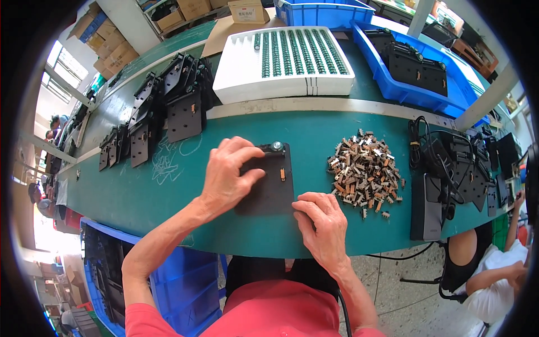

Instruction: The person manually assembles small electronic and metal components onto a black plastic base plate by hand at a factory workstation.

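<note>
A flat black plate (pixel 264 194) lies on the green tabletop in front of me. A small tan-and-metal slide switch (pixel 282 174) sits on its right part, and a round greenish piece (pixel 277 146) is at its top edge. My left hand (pixel 227 174) is over the plate's left side, thumb and index finger apart, the index tip at the dark part along the top. My right hand (pixel 323 224) is closed at the lower right corner, its thumb and fingertips at the plate's edge. Right of the plate is a heap of small slide switches (pixel 365 171).
A white foam tray (pixel 236 70) holds rows of green parts at the back. Black plates (pixel 184 115) are stacked at left. Blue bins (pixel 387 78) stand back right and lower left. A black box with cables (pixel 426 208) is at right. Another person (pixel 497 281) sits far right.
</note>
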`<state>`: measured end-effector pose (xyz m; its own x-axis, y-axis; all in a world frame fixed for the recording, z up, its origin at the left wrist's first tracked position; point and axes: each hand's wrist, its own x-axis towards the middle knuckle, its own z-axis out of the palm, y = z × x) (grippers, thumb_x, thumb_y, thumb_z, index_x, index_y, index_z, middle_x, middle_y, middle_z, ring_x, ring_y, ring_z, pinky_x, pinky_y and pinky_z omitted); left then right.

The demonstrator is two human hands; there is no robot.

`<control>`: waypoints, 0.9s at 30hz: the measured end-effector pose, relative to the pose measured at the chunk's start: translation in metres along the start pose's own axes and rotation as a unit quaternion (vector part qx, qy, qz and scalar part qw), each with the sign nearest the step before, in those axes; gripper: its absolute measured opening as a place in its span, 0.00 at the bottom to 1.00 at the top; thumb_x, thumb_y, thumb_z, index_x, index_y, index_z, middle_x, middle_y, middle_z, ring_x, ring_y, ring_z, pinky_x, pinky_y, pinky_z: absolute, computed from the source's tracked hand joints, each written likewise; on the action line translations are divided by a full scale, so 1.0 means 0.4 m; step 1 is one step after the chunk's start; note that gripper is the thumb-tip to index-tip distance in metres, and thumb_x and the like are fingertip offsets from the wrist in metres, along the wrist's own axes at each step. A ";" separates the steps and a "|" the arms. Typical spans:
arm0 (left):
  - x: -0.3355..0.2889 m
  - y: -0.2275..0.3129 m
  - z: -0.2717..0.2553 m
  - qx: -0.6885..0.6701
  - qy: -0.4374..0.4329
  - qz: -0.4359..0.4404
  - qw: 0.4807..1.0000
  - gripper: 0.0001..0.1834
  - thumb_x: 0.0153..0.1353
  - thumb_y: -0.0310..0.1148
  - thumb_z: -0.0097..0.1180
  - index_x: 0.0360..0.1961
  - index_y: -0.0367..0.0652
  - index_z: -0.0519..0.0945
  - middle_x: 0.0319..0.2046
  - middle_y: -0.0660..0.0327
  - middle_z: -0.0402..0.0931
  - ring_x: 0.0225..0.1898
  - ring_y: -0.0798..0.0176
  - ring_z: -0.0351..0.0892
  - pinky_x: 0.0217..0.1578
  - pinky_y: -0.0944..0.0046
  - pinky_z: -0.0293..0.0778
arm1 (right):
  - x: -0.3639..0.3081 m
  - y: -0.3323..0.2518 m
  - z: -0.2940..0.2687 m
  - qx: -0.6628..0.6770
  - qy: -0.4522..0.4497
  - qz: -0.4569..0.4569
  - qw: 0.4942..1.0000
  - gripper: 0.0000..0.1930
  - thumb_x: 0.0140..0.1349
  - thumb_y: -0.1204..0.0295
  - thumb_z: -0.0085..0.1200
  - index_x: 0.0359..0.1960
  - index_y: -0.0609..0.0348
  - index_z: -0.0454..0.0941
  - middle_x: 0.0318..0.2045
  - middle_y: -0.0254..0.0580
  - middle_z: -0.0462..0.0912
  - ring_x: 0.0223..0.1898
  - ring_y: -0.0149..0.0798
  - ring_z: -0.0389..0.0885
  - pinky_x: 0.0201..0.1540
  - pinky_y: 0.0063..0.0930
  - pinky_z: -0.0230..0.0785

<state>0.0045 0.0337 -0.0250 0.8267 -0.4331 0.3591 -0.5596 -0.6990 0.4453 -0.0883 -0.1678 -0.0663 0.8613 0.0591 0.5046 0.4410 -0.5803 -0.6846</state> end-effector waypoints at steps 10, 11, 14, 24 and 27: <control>0.002 -0.095 -0.013 -0.016 -0.018 -0.049 0.999 0.19 0.47 0.29 0.66 0.43 0.34 0.81 0.41 0.53 0.75 0.47 0.48 0.72 0.49 0.55 0.69 | -0.006 -0.001 -0.006 0.016 0.009 0.004 1.000 0.09 0.48 0.82 0.60 0.32 0.60 0.79 0.35 0.39 0.80 0.38 0.45 0.77 0.40 0.35 0.72; 0.007 -0.097 -0.012 -0.012 -0.029 -0.051 0.998 0.19 0.48 0.29 0.65 0.43 0.34 0.81 0.41 0.53 0.75 0.47 0.48 0.72 0.49 0.55 0.69 | -0.006 0.000 -0.008 0.014 0.011 0.003 1.000 0.08 0.48 0.81 0.60 0.32 0.59 0.79 0.36 0.38 0.80 0.38 0.45 0.77 0.40 0.35 0.72; 0.011 -0.103 -0.011 -0.009 -0.031 -0.027 0.999 0.17 0.48 0.27 0.64 0.41 0.34 0.80 0.40 0.53 0.75 0.45 0.49 0.73 0.47 0.55 0.70 | -0.008 0.006 -0.003 0.021 0.012 0.002 1.000 0.08 0.49 0.80 0.60 0.32 0.58 0.79 0.35 0.38 0.80 0.38 0.45 0.77 0.40 0.35 0.72; 0.002 -0.107 -0.002 0.032 -0.003 0.034 0.999 0.12 0.50 0.23 0.63 0.37 0.34 0.79 0.35 0.54 0.73 0.38 0.49 0.74 0.39 0.55 0.72 | -0.015 0.004 -0.004 0.039 0.025 0.013 0.999 0.08 0.49 0.81 0.60 0.32 0.59 0.79 0.35 0.39 0.81 0.38 0.45 0.78 0.39 0.35 0.72; -0.002 -0.116 -0.003 0.031 0.000 0.023 0.999 0.12 0.50 0.23 0.62 0.38 0.34 0.78 0.34 0.54 0.73 0.38 0.49 0.74 0.38 0.55 0.72 | -0.022 0.008 -0.006 0.042 0.024 0.013 0.999 0.06 0.51 0.80 0.59 0.32 0.59 0.79 0.35 0.37 0.80 0.38 0.44 0.77 0.39 0.35 0.72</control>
<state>0.0296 0.0671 -0.0448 0.8006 -0.4652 0.3778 -0.5919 -0.7122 0.3775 -0.0950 -0.1721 -0.0719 0.8603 0.0045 0.5098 0.4401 -0.5114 -0.7381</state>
